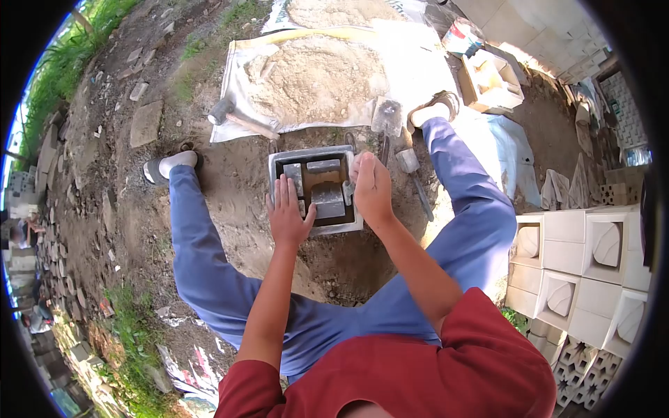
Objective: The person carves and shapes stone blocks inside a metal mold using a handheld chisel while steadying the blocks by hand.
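Note:
A rectangular metal mold (315,151) lies on the dirt between my feet, with grey metal blocks (327,200) set inside it. My left hand (286,213) rests flat over the mold's left side, fingers stretched out and thumb spread toward the middle block. At the right rim, my right hand (372,187) is closed with its fingers curled. Whatever it holds, if anything, is hidden by the fingers. Beyond the mold lies a mallet (244,122) with a wooden handle, its head to the left. A flat-bladed trowel (387,116) is just past my right hand.
A pile of sandy powder (317,80) covers a white sack (226,104) ahead. Another hammer (411,167) lies right of the mold. Farther right are a cast block (491,80), a bucket (461,36) and stacked pale blocks (564,240). Loose stones (146,124) dot the left ground.

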Motion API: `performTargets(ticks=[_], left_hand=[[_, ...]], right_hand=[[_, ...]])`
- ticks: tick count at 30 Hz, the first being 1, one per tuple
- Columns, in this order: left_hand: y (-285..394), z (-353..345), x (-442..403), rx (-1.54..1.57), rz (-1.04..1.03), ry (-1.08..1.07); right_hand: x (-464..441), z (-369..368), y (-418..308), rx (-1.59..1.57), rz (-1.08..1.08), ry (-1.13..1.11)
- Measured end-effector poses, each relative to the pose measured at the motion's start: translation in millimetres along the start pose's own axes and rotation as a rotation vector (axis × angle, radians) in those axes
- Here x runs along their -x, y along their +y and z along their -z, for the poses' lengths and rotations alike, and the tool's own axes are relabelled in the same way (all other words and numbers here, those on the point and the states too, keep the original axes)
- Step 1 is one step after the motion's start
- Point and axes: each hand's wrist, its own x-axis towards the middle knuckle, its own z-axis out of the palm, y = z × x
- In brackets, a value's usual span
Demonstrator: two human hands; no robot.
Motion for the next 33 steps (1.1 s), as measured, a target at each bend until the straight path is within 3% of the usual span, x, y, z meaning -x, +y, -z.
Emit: performTargets(ticks=[3, 7, 9, 12, 15, 17, 19, 25, 27, 28, 30, 33], left_hand=[[-2, -1, 0, -0.017, -0.003, -0.014], [3, 4, 2, -0.002, 0.003, -0.004], [4, 4, 4, -0.003, 0.007, -0.006], [5, -3, 0, 0.040, 0.011, 0.030], [28, -1, 3, 0.083, -0.057, 0.067], [43, -2, -1, 0.082, -0.127, 0.088], [53, -6, -1, 0.170, -0.314, -0.147], [67, -18, -20, 0.063, -0.219, -0.264], [69, -23, -32, 0.024, -0.026, -0.456], [70, -24, -39, 0.045, 0.056, -0.535], [67, -35, -52, 0.032, 0.097, -0.548], [58, -67, -58, 0.027, 0.121, -0.578]], right_hand=[[4, 9, -3, -0.165, 0.049, 0.000], [5, 3, 37, 0.156, 0.046, -0.136], [9, 7, 43, 0.142, -0.039, -0.225], [10, 12, 42, 0.089, -0.069, -0.066], [4, 38, -20, -0.176, -0.058, 0.025], [-3, 65, -60, -0.395, 0.081, -0.040], [-7, 89, -88, -0.408, 0.110, -0.048], [5, 123, -47, -0.350, 0.110, 0.061], [12, 123, -30, -0.274, -0.087, 0.198], [15, 122, -22, -0.270, -0.086, 0.193], [15, 120, -9, -0.178, -0.269, 0.290], [16, 124, 6, -0.185, -0.302, 0.266]])
